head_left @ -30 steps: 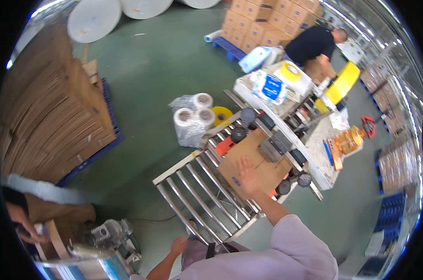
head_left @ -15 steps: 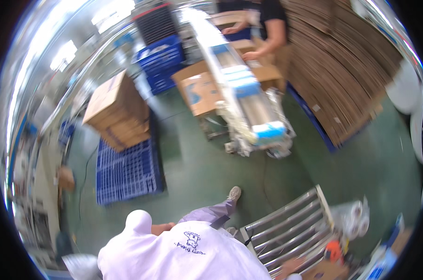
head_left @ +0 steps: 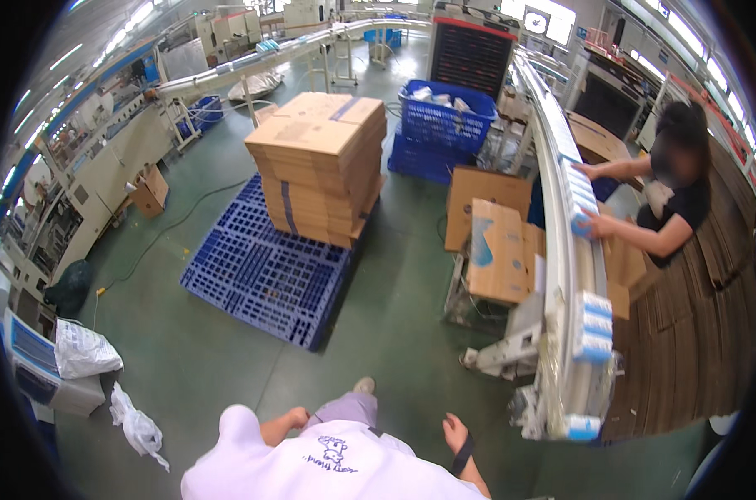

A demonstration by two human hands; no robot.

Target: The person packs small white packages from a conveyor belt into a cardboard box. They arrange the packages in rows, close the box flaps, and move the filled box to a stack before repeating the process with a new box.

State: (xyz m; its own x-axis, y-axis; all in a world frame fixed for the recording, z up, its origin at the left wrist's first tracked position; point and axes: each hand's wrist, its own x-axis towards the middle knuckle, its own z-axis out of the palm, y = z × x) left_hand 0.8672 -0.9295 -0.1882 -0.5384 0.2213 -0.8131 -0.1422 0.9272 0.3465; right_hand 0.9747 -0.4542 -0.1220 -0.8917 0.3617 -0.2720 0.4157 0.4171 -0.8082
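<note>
At the lower left of the frame, a white sack (head_left: 86,350) lies on a grey-and-blue unit, and a crumpled white bag (head_left: 138,429) sits on the green floor (head_left: 220,392). Left of centre is a blue pallet (head_left: 253,271). The left hand (head_left: 295,418), low in the frame, is nearest this pallet but apart from it; how its fingers are set I cannot tell. A banded cardboard stack (head_left: 320,175) stands on the pallet's far part, just above centre. The right hand (head_left: 455,433), at bottom centre, touches nothing, thumb and fingers loosely parted, a dark band (head_left: 462,458) at the wrist. Rightward runs a conveyor (head_left: 593,271) carrying blue-and-white packs (head_left: 593,327); a co-worker (head_left: 678,183) at upper right touches some.
</note>
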